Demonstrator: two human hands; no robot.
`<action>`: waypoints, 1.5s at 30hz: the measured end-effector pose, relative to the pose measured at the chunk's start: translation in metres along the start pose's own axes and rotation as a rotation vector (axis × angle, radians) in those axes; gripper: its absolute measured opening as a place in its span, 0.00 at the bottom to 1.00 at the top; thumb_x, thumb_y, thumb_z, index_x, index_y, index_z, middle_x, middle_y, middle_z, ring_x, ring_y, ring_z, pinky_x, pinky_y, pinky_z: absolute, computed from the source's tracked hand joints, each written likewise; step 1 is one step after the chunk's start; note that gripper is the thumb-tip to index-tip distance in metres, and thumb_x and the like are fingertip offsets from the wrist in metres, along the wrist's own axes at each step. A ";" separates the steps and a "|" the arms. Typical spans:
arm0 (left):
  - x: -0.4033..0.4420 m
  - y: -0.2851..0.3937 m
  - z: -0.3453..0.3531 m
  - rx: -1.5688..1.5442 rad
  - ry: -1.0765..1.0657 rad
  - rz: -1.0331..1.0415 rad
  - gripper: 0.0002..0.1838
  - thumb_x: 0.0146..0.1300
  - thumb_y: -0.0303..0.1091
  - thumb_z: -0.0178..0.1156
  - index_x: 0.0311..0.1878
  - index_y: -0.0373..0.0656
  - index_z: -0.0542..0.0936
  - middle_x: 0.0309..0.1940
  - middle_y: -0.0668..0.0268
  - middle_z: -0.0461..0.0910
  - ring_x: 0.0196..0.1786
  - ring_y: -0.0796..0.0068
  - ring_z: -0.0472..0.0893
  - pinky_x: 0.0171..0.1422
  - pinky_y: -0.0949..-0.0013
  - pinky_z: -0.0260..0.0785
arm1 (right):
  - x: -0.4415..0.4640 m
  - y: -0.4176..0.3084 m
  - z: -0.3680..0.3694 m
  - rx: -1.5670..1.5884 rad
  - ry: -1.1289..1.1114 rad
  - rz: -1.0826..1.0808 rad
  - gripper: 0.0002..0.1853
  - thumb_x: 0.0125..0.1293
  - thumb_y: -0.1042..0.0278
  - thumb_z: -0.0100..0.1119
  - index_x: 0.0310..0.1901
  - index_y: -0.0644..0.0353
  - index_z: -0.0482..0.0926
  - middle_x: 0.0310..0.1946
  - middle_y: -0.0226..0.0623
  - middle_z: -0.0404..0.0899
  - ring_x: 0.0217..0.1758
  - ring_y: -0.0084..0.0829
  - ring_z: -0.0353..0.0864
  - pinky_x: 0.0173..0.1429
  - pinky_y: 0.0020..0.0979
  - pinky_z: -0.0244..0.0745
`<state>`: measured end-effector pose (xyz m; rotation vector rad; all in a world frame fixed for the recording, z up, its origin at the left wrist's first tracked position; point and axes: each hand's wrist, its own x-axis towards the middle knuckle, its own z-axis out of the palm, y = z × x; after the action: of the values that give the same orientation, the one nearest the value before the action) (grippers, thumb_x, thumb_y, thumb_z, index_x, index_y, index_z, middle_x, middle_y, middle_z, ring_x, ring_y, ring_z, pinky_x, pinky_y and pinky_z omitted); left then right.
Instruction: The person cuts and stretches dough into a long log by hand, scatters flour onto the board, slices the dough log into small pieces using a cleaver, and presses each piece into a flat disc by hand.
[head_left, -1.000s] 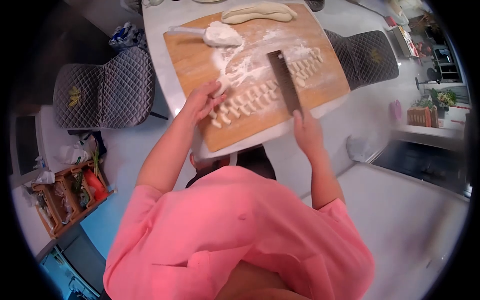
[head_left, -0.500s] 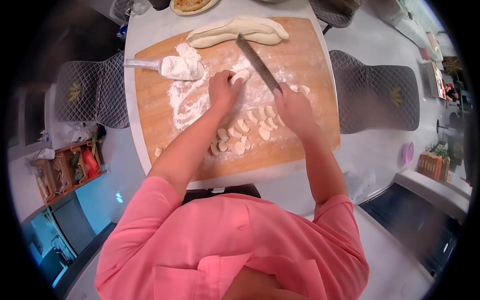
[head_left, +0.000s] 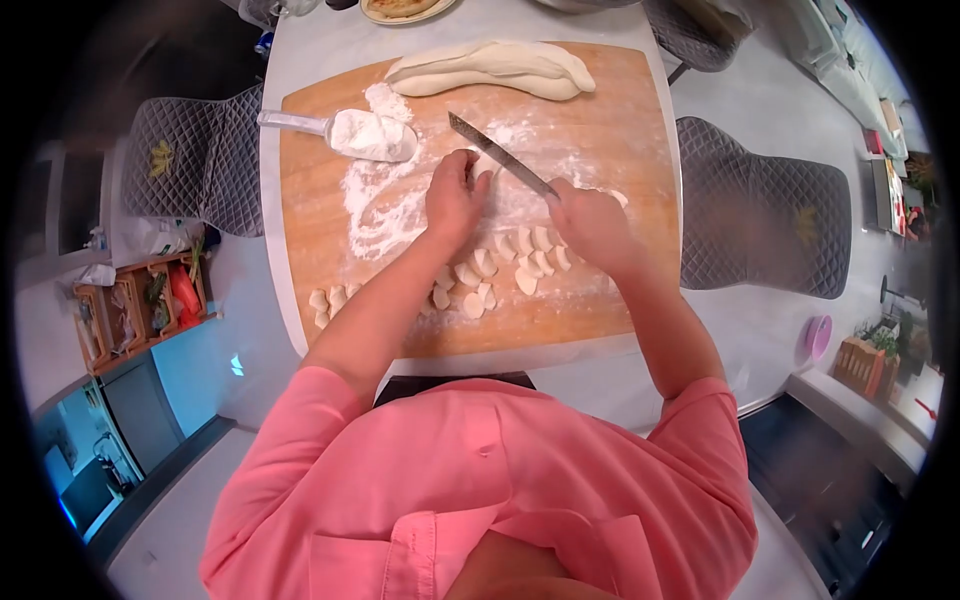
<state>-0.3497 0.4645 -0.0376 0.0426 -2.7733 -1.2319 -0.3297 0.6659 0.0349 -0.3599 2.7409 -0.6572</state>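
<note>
My right hand (head_left: 592,225) is closed round the handle of a knife (head_left: 505,157) with a dark, patterned blade. The blade slants up and left over the board, its tip clear of the long dough roll (head_left: 490,72). Curled fingers of my left hand (head_left: 457,203) hold a small piece of dough (head_left: 488,163), partly hidden by the blade and the fingers. Between my forearms lie several cut dough pieces (head_left: 527,283), dusted with flour. More cut pieces (head_left: 320,300) sit by my left forearm.
The wooden board (head_left: 560,335) lies on a white table (head_left: 285,285). A scoop of flour (head_left: 370,135) rests at its left, beside loose flour (head_left: 375,220). A plate (head_left: 408,18) of flat browned food stands at the far edge. Quilted chairs (head_left: 765,205) flank the table.
The knife has swung left and toward me, away from the dough roll and over the small piece at my left hand. The whole view has shifted slightly.
</note>
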 end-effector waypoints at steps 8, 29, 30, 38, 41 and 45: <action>-0.001 -0.004 0.003 0.022 -0.004 0.032 0.16 0.56 0.33 0.66 0.46 0.39 0.77 0.40 0.56 0.77 0.42 0.57 0.77 0.48 0.59 0.71 | 0.007 -0.005 -0.014 -0.067 -0.114 0.008 0.10 0.69 0.64 0.49 0.43 0.62 0.73 0.28 0.50 0.81 0.35 0.52 0.81 0.42 0.51 0.74; -0.023 -0.011 0.009 -0.001 -0.090 0.332 0.13 0.54 0.22 0.60 0.44 0.37 0.75 0.45 0.53 0.73 0.50 0.50 0.72 0.55 0.56 0.68 | 0.007 -0.001 0.000 -0.115 -0.132 -0.093 0.10 0.69 0.63 0.49 0.41 0.61 0.73 0.24 0.48 0.80 0.31 0.51 0.81 0.37 0.49 0.74; -0.023 -0.010 0.010 0.035 -0.112 0.335 0.13 0.54 0.22 0.60 0.44 0.38 0.75 0.46 0.53 0.73 0.50 0.50 0.72 0.55 0.56 0.68 | 0.008 -0.001 0.003 -0.152 -0.137 -0.080 0.09 0.69 0.64 0.50 0.40 0.61 0.73 0.24 0.48 0.80 0.31 0.50 0.82 0.37 0.49 0.74; -0.025 -0.015 0.009 0.069 -0.074 0.223 0.13 0.53 0.28 0.64 0.43 0.40 0.78 0.42 0.56 0.75 0.47 0.53 0.73 0.52 0.56 0.68 | 0.018 0.006 0.016 -0.112 -0.181 -0.042 0.09 0.69 0.64 0.49 0.41 0.62 0.72 0.25 0.48 0.80 0.32 0.51 0.81 0.39 0.50 0.74; -0.026 -0.026 0.008 0.098 0.025 0.126 0.12 0.53 0.31 0.66 0.41 0.40 0.79 0.37 0.58 0.77 0.44 0.55 0.74 0.50 0.56 0.68 | 0.017 0.006 0.014 -0.090 -0.157 -0.060 0.09 0.69 0.64 0.49 0.41 0.61 0.72 0.25 0.48 0.80 0.32 0.51 0.81 0.38 0.50 0.74; -0.025 -0.015 -0.007 0.023 0.083 -0.055 0.11 0.55 0.34 0.67 0.38 0.38 0.79 0.29 0.58 0.78 0.38 0.58 0.76 0.46 0.57 0.69 | 0.013 -0.008 0.000 -0.054 -0.075 -0.135 0.09 0.68 0.64 0.50 0.41 0.62 0.72 0.24 0.47 0.80 0.29 0.51 0.81 0.36 0.49 0.74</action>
<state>-0.3245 0.4509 -0.0466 0.1685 -2.7321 -1.1822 -0.3401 0.6549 0.0356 -0.5747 2.6843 -0.5912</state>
